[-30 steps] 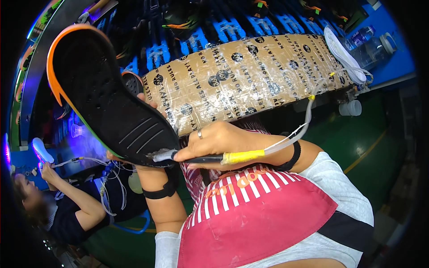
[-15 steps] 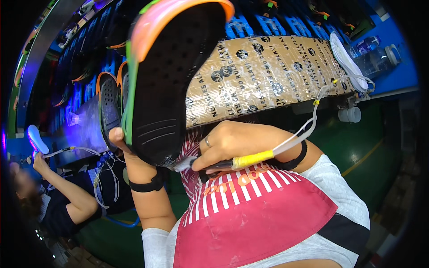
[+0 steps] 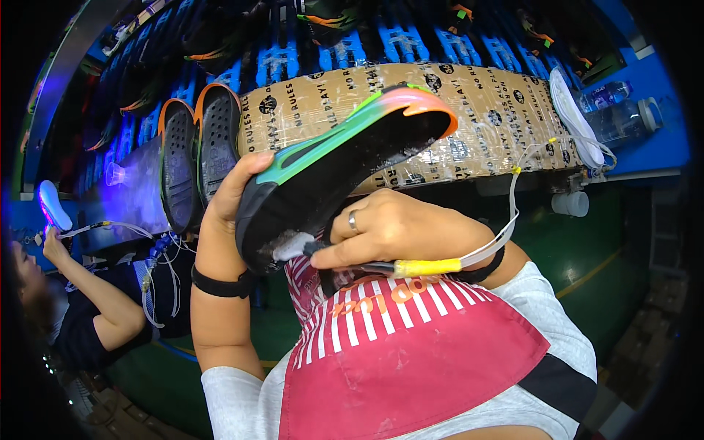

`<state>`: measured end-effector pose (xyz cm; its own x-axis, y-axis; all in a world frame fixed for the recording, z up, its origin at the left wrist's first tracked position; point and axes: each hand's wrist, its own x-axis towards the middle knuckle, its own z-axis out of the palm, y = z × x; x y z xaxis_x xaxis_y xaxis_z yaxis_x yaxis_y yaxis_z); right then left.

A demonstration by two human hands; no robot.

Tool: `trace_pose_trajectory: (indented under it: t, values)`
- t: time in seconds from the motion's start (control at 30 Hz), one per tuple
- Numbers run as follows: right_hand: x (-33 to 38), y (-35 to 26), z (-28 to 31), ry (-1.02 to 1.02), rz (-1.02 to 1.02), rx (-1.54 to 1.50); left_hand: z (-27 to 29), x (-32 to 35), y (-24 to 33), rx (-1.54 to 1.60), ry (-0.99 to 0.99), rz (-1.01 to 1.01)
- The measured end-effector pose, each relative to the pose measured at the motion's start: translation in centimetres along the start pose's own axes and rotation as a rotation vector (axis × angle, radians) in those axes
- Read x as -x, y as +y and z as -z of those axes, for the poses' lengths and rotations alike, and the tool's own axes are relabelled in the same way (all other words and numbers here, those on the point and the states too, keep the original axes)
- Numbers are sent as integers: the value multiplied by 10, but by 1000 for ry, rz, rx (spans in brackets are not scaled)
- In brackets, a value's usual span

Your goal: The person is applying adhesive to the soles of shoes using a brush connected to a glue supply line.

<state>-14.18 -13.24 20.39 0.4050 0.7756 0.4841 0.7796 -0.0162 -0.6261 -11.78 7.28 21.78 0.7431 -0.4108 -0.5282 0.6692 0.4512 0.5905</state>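
My left hand (image 3: 238, 183) grips a shoe sole (image 3: 323, 192) near its heel end. The sole is black inside, with a raised side edge running from green to orange. In my right hand (image 3: 381, 226) is a brush with a dark handle, yellow wrapping (image 3: 428, 267) and a translucent hose behind it. White bristles (image 3: 293, 246) press on the heel end of the sole, where a whitish wet smear shows. My left fingers behind the sole are hidden.
A taped cardboard sheet (image 3: 484, 121) covers the bench edge ahead. Two black soles with orange rims (image 3: 178, 165) lie at left. Blue racks (image 3: 403, 45) carry more pieces behind. A white sole (image 3: 576, 117) and bottle (image 3: 623, 117) stand right. A co-worker's hand (image 3: 55, 246) is far left.
The sole has tilted from nearly upright to slanting rightward, its toe end lower and farther right. More of its coloured side shows. The brush remains at the heel end.
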Motion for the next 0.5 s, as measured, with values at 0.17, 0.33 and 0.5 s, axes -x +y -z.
trace_pose_trajectory:
  t: [0.17,0.33,0.5]
  values:
    - [4,-2,-1,-155,-35,105,9,-1,9,-122,-34,91]
    - [8,3,2,-57,3,-24,1,3,8,-188,-6,50]
    - [17,4,1,-122,-46,68,-9,8,16,-233,104,107]
